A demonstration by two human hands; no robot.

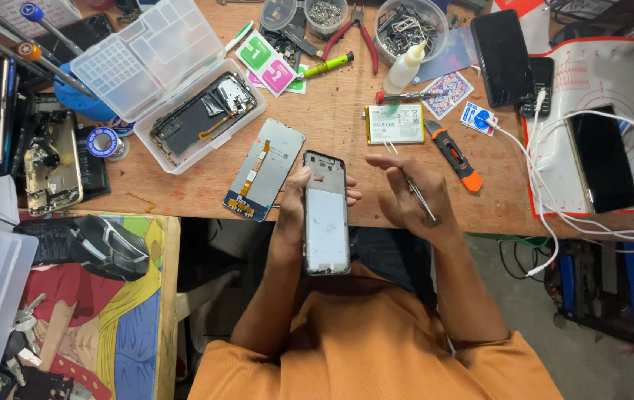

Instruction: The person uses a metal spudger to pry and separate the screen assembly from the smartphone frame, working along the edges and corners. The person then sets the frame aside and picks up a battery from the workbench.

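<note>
My left hand (296, 198) grips a bare phone frame (326, 215) with a pale inner plate, held upright over the front edge of the wooden workbench (346, 133). My right hand (406, 191) holds thin metal tweezers (421, 198) just right of the frame, apart from it. A removed phone screen panel (265, 169) with an orange flex cable lies face down left of the frame. A white phone battery (395, 123) lies beyond my right hand.
An open clear plastic box (184, 89) holds phone parts. An orange utility knife (454, 157), red pliers (361, 37), a glue bottle (406, 68), screwdrivers (13, 37) and tubs of small parts lie about. Dark phones (602, 159) and white cables sit at right.
</note>
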